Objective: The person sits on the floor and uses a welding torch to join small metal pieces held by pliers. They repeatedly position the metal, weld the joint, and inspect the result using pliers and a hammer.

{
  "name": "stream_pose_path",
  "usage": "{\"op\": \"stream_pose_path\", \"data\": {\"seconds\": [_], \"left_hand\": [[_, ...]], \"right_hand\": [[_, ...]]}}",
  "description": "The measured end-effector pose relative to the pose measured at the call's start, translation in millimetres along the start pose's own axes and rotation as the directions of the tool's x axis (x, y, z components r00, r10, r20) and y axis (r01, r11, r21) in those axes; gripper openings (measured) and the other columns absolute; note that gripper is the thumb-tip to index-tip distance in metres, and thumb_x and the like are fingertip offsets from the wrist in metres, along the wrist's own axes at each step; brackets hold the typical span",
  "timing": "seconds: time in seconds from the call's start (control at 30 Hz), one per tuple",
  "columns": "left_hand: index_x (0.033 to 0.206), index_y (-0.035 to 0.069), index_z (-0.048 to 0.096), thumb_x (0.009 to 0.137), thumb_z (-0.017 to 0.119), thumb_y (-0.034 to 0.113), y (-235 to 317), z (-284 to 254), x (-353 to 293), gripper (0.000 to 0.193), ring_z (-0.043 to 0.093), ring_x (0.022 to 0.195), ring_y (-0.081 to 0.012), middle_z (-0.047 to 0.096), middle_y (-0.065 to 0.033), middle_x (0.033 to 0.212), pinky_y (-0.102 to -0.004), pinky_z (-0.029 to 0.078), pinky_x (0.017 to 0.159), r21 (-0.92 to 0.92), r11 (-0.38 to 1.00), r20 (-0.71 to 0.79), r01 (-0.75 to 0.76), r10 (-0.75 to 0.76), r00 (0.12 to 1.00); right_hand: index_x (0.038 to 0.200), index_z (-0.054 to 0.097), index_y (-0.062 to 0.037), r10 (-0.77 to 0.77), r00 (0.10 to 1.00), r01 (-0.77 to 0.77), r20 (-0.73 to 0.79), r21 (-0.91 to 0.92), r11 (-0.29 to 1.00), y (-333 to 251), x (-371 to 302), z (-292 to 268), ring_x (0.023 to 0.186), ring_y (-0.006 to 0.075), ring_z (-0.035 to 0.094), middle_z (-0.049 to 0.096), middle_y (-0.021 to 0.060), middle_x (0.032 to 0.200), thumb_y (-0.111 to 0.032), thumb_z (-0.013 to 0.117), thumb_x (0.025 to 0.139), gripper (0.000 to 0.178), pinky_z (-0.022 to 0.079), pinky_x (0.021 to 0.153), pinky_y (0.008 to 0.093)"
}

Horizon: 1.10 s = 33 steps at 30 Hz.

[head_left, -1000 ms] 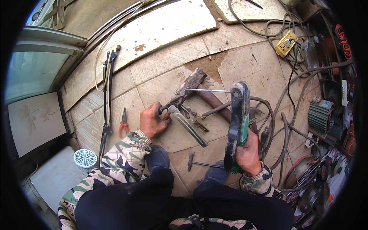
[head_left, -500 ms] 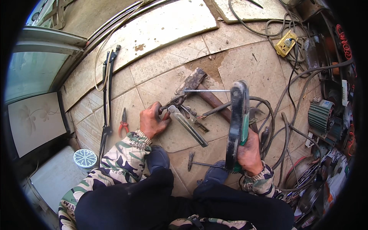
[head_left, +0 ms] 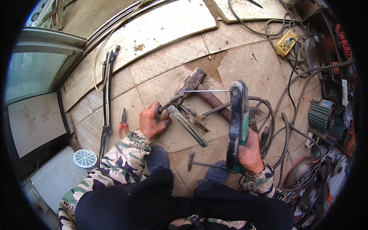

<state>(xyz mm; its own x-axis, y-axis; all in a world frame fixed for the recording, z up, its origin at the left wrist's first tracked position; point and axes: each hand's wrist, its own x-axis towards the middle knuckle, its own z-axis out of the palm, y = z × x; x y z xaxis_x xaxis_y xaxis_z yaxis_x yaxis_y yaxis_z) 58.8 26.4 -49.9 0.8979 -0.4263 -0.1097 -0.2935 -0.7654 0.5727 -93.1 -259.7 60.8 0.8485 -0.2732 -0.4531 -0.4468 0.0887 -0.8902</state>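
My left hand (head_left: 152, 119) is closed round the handles of a pair of pliers (head_left: 177, 101), a bit of red showing at the grip. Their dark jaws meet a long, narrow metal channel piece (head_left: 188, 126) just above the floor; what exactly they pinch is hard to see. My right hand (head_left: 250, 152) grips a green-and-black welding tool (head_left: 234, 122), held upright. From its top a thin grey rod (head_left: 209, 91) points left, its tip beside the pliers' jaws and over the head of a hammer (head_left: 192, 81). That hammer lies on the tiles, its wooden handle running behind the tool.
Red-handled pliers (head_left: 123, 123) and long black metal arms (head_left: 107, 88) lie left. A small hammer (head_left: 191, 161) rests between my shoes. Cables (head_left: 285, 142) loop across the right side near a green motor (head_left: 321, 115) and a yellow socket box (head_left: 286, 43). A white tub (head_left: 85, 159) stands left.
Both hands keep almost the same place. The welding tool and its rod have shifted only very slightly; the pliers and metal piece look unmoved.
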Motion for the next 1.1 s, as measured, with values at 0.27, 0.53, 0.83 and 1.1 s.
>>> {"op": "stream_pose_path", "data": {"seconds": [0.27, 0.53, 0.83, 1.1], "left_hand": [[0.084, 0.002, 0.057, 0.070, 0.079, 0.015, -4.4, 3.8, -0.8, 0.029, 0.063, 0.058, -0.0331, 0.061, -0.0170, 0.070, -0.0399, 0.050, 0.055, -0.025, 0.999, -0.042, -0.033, 0.032, 0.999], [0.088, 0.004, 0.057, 0.071, 0.081, 0.018, -2.6, 2.1, -0.3, 0.032, 0.068, 0.067, -0.0378, 0.066, -0.0165, 0.074, -0.0432, 0.054, 0.060, -0.010, 1.000, -0.009, -0.016, 0.016, 1.000], [0.087, 0.004, 0.057, 0.071, 0.081, 0.018, -1.4, 1.6, -0.9, 0.032, 0.067, 0.066, -0.0377, 0.066, -0.0164, 0.075, -0.0431, 0.054, 0.059, -0.007, 1.000, -0.010, 0.001, -0.001, 1.000], [0.082, 0.003, 0.056, 0.078, 0.077, 0.017, -10.3, 6.0, -2.6, 0.025, 0.063, 0.055, -0.0286, 0.062, -0.0149, 0.069, -0.0382, 0.050, 0.053, 0.005, 0.999, -0.042, -0.052, 0.052, 0.998]], "right_hand": [[0.096, 0.064, -0.0008, 0.027, 1.000, -0.028, -0.012, -0.008, 1.000, -4.8, -0.7, 0.0, 0.070, 0.0051, 0.054, 0.062, -0.0026, 0.080, 0.003, 0.065, 0.086, 0.010, 0.044, 0.061, 0.0232], [0.096, 0.064, -0.0003, 0.020, 1.000, -0.020, -0.016, 0.025, 0.999, 0.0, -1.2, 0.8, 0.070, 0.0046, 0.053, 0.061, -0.0029, 0.080, 0.004, 0.064, 0.086, 0.011, 0.043, 0.060, 0.0226], [0.096, 0.064, 0.0006, 0.025, 1.000, -0.025, -0.001, 0.014, 1.000, -0.5, 1.0, 1.7, 0.069, 0.0039, 0.051, 0.059, -0.0045, 0.079, 0.004, 0.064, 0.087, 0.010, 0.041, 0.059, 0.0221], [0.116, 0.064, 0.0038, 0.040, 0.993, -0.041, 0.113, 0.007, 0.999, -9.9, -0.5, -2.9, 0.087, 0.0112, 0.063, 0.068, 0.0046, 0.095, 0.004, 0.061, 0.085, 0.031, 0.052, 0.077, 0.0265]]}}
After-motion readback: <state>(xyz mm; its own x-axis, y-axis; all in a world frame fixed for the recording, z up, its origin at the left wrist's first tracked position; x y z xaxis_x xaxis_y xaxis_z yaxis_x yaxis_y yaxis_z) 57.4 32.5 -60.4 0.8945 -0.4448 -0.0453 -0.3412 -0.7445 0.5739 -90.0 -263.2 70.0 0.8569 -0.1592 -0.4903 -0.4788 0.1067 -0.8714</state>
